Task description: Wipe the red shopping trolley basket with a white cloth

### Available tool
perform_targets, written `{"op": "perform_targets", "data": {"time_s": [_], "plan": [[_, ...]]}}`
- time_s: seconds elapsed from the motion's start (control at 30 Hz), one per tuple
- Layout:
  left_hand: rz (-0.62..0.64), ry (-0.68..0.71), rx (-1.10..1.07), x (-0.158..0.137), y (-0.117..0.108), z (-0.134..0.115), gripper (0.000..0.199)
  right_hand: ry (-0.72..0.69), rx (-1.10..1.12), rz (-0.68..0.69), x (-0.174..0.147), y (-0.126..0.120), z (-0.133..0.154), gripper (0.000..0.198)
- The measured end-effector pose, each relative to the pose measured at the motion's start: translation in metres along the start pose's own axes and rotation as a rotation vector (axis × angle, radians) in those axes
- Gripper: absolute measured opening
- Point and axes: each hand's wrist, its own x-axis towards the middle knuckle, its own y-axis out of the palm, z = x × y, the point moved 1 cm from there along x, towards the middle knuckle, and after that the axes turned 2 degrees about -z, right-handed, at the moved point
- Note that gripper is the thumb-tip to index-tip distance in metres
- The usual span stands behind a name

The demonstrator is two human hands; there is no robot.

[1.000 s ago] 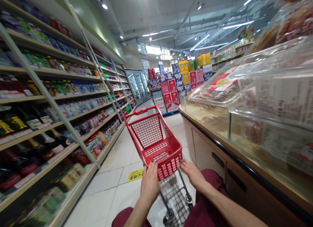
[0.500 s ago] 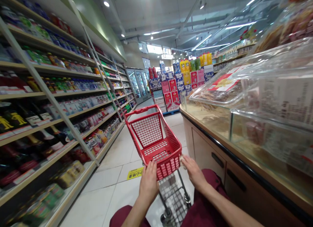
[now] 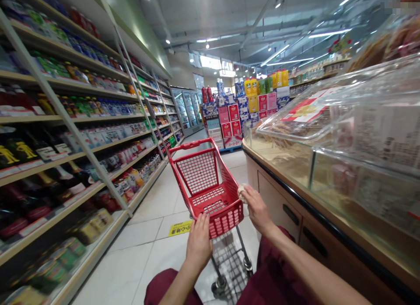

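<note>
Red plastic lattice cart: long axis pointing away, handle farthest
Left hand: on near rim, grip unclear
Right hand: clamped on crumpled pale cloth

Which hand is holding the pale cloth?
The right hand, at the right side of the red basket: the pale cloth is bunched at its fingertips. The left hand lies at the near rim, showing no cloth.
</note>
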Motion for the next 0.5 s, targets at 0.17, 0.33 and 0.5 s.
{"op": "perform_targets", "data": {"time_s": [0.17,0.33,0.5], "plan": [[-0.002,0.025,-0.012,-0.001,0.001,0.001,0.065,-0.036,-0.04,0.147,0.01,0.026,0.027,0.033],[-0.019,0.024,-0.022,-0.004,-0.001,0.005,0.065,-0.169,-0.021,0.214,0.008,0.035,0.032,0.03],[-0.03,0.008,-0.042,-0.007,-0.001,0.003,0.064,-0.054,-0.1,0.175,0.013,0.026,0.02,0.034]]}}
